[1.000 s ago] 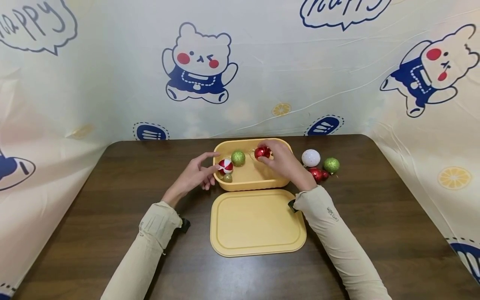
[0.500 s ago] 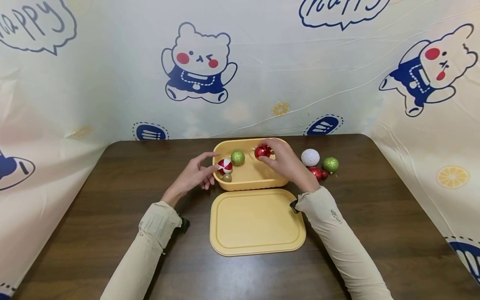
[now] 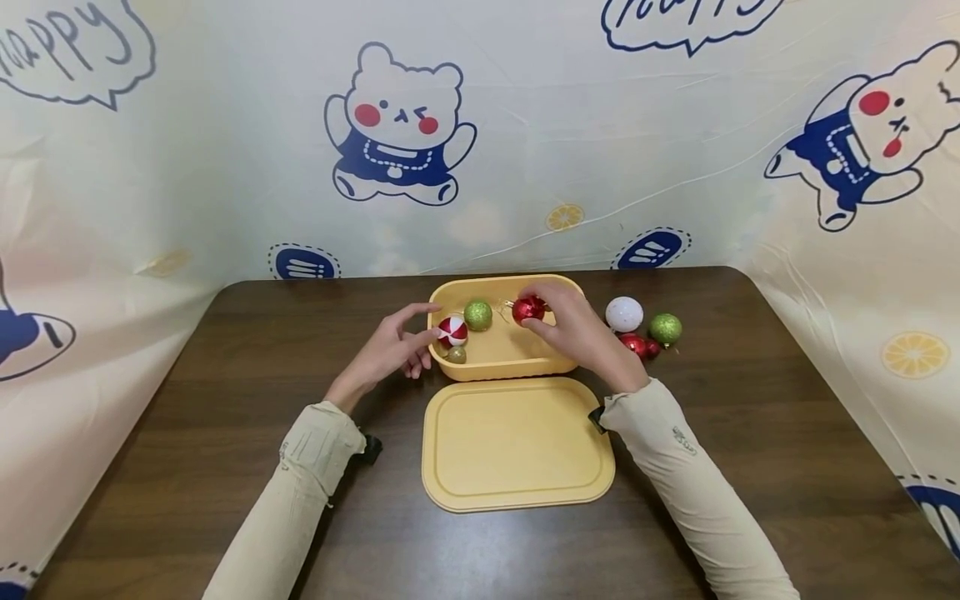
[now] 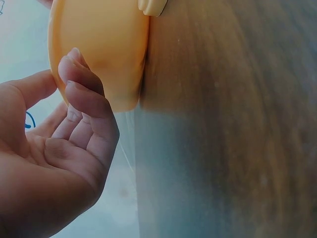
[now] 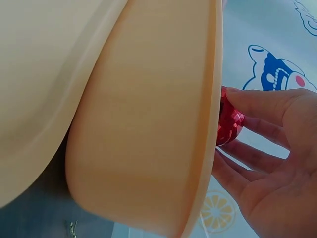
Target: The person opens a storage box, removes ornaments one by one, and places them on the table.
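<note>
A yellow plastic box (image 3: 502, 368) stands at the back of the table. My left hand (image 3: 392, 343) holds its left end, thumb over the rim and curled fingers (image 4: 89, 99) along the outer wall. Inside lie a red-and-white Christmas bauble (image 3: 452, 332), a green glitter bauble (image 3: 477, 315) and a small gold bauble (image 3: 456, 355). Over the box's right half, my right hand (image 3: 573, 329) pinches a shiny red bauble (image 3: 528, 310) between thumb and fingers. In the right wrist view, the box wall partly hides this red bauble (image 5: 230, 121).
The flat yellow lid (image 3: 517, 446) lies on the table in front of the box. Right of the box sit a white bauble (image 3: 624, 314), a green bauble (image 3: 665, 329) and red baubles (image 3: 633, 345). A printed cloth (image 3: 525, 125) hangs behind the table.
My right hand and wrist have shifted slightly right and toward me, the red bauble still pinched and a little lower in view. The left hand keeps its place on the box.
</note>
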### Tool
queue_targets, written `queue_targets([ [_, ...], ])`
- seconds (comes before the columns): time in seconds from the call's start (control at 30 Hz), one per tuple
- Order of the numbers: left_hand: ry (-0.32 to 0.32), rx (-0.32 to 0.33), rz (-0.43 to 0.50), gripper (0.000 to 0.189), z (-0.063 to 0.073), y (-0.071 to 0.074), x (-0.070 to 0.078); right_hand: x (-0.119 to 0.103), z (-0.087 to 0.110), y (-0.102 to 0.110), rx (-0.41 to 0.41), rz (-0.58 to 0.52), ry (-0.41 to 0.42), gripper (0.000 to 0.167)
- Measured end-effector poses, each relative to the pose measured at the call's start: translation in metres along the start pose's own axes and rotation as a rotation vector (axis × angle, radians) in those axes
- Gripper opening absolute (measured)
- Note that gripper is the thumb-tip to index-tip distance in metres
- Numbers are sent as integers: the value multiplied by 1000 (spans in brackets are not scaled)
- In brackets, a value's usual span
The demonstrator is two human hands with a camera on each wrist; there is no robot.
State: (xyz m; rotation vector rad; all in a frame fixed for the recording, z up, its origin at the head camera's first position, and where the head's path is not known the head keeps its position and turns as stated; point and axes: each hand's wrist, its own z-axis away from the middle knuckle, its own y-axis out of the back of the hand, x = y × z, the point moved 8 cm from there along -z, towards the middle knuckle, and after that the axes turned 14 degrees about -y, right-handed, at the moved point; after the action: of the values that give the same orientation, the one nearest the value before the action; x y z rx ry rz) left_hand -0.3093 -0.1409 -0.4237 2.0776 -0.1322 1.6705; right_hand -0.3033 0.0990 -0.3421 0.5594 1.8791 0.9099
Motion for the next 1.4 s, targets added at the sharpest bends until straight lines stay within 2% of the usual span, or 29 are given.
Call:
queue_targets([
  [0.73,-13,4,1,51,0,1,0,14,30,10,-41,13,-86,37],
  [1.1,-7,3,0,51,1,1,0,19,45,19,-19,18,-76,33],
  [1.4,-10,0,-1,51,0,1,-2,24,60,29,49,32,-46,34],
])
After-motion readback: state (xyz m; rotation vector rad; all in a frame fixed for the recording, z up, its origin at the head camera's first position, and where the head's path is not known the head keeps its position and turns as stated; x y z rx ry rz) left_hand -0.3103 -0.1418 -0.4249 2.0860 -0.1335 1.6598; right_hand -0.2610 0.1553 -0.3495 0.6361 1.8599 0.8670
